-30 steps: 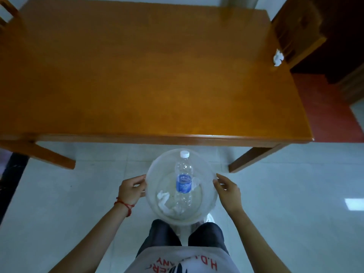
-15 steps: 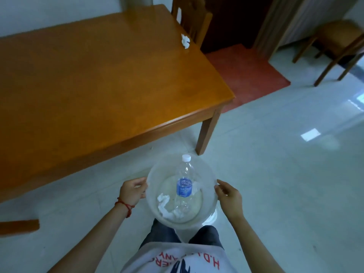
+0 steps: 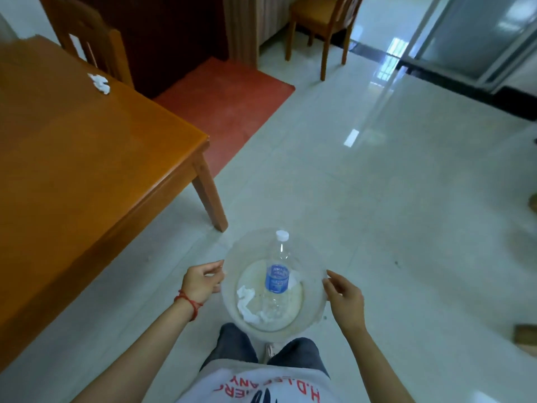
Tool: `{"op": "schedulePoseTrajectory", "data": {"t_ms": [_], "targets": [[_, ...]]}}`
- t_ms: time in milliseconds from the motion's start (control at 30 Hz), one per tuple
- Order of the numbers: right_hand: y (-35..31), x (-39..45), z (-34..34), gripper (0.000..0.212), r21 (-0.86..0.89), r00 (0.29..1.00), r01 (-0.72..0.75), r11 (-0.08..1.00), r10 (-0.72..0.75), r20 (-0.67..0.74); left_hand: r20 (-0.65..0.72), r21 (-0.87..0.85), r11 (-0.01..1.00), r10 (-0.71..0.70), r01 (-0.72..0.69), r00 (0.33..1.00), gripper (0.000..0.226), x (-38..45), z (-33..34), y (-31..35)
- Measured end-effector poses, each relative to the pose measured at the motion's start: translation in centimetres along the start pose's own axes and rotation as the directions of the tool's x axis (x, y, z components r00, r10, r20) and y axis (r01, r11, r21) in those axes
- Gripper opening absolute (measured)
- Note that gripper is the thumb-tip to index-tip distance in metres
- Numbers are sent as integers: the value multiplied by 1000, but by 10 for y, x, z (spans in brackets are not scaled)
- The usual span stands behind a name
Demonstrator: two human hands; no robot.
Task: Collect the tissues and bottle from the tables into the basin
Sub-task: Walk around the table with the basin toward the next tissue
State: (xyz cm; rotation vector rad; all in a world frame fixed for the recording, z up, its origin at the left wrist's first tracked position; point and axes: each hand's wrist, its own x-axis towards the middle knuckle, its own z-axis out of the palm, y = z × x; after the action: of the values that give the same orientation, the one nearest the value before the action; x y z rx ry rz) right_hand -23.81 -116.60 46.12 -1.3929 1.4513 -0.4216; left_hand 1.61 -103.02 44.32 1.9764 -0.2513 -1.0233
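Left grip: left hand (image 3: pixel 203 282) curled around the left rim of the basin (image 3: pixel 315 308), fingers pressed on the edge.
Right grip: right hand (image 3: pixel 345 301) clasped on the basin's right rim, thumb on top and fingers under the edge.
Basin: clear, round, held level between both hands in front of the person's legs, above the pale tiled floor (image 3: pixel 392 213).
Bottle: clear plastic bottle (image 3: pixel 277 274) with a blue label and white cap lies inside the basin, cap pointing away from the person.
Tissues in basin: crumpled white tissues (image 3: pixel 247 303) lie on the basin's bottom, left of the bottle and touching it.
Tissue on worktop: one crumpled white tissue (image 3: pixel 100 82) lies on the wooden worktop (image 3: pixel 72 158) near its far edge, just beside a wooden chair (image 3: pixel 90 39).
Wrist: red string bracelet (image 3: pixel 189 302) on the left wrist.
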Motion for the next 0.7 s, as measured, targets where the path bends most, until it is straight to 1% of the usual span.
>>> {"op": "schedulePoseTrajectory", "data": {"t_ms": [233,333,400,533,700], "targets": [[24,-5,-53,25,98,978,-63,993,81,-193,207,84,994,48,-66,977,39,13,68,40],[30,-1,-70,25,129,963,-68,989,99,-252,267,124,985,86,-122,960,38,20,93,55],[30,7,-80,24,151,953,-65,986,106,-283,300,120,982,104,-146,948,37,26,107,67],[22,31,-93,22,200,939,-58,978,121,-321,334,110,980,118,-163,935,35,42,129,91],[-2,84,-101,23,223,928,-53,973,131,-349,323,96,979,140,-180,936,34,81,148,128]]}}
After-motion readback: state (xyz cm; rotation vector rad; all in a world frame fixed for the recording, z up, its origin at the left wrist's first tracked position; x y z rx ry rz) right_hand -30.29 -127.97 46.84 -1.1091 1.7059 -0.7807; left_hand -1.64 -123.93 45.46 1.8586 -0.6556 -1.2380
